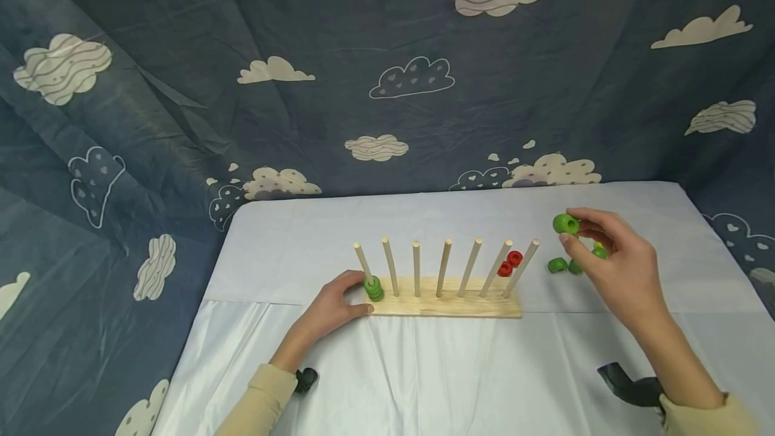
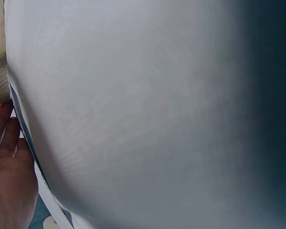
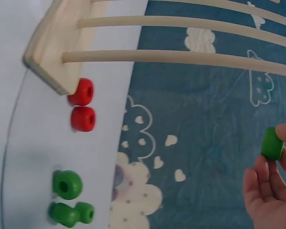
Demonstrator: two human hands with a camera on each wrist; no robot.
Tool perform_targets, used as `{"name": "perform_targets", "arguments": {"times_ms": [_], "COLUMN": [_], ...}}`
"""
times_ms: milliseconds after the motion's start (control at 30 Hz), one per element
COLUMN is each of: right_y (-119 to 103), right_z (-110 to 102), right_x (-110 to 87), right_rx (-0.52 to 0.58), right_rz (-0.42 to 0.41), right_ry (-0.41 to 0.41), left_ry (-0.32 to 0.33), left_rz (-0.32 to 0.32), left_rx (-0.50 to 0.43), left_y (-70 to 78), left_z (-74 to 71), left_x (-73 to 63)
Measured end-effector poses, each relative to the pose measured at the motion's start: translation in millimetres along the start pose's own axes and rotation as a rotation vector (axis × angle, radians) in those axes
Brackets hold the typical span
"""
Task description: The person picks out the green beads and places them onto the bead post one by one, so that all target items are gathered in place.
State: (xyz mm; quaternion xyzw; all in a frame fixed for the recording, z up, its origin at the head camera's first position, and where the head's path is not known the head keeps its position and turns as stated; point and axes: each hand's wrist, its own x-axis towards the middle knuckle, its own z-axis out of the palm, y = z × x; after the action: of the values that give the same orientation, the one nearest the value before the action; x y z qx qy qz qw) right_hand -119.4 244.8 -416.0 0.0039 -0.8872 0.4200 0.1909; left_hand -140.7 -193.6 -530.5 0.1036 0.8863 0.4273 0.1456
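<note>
A wooden peg board [image 1: 448, 307] with several upright pegs stands on the white-covered table. My left hand [image 1: 331, 303] grips its left end, the thumb at the front corner and the fingers behind; the left wrist view shows the board's end [image 2: 2, 81] by the fingertips. Green beads [image 1: 374, 289] are stacked low on the leftmost peg. Raised to the right of the board, my right hand [image 1: 626, 261] pinches a green bead [image 1: 566, 223] between thumb and fingers; its hole shows in the head view. The right wrist view also shows this bead [image 3: 272, 144], apart from the pegs.
Two red beads [image 3: 83, 119] lie behind the board's right end. Several loose green beads [image 1: 557, 265] are farther right, partly hidden by my right hand, with a bit of yellow-green among them. A dark cloud-patterned cloth [image 1: 315, 126] hangs behind the table [image 1: 290, 234].
</note>
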Motion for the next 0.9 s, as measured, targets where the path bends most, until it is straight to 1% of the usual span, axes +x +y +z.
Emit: {"name": "perform_targets", "arguments": {"times_ms": [200,433,633,900], "right_y": [-11.4,-23.3,-36.0,-56.6], "right_z": [-1.7,-3.7,-6.7,-9.9], "right_x": [2.9,3.4,5.9,7.6], "right_rx": [-0.013,0.013,0.054,0.116], "right_rz": [-0.017,-0.036,-0.089,-0.163], "right_ry": [0.004,0.005,0.001,-0.013], "left_ry": [0.001,-0.001,0.004,0.005], "left_rz": [-0.001,-0.001,-0.012,-0.01], "left_rx": [0.003,0.0,-0.003,-0.003], "left_y": [-0.5,-0.2,1.6,1.4], "left_z": [0.1,-0.2,-0.2,0.2], "left_x": [0.0,-0.3,-0.8,-0.5]}}
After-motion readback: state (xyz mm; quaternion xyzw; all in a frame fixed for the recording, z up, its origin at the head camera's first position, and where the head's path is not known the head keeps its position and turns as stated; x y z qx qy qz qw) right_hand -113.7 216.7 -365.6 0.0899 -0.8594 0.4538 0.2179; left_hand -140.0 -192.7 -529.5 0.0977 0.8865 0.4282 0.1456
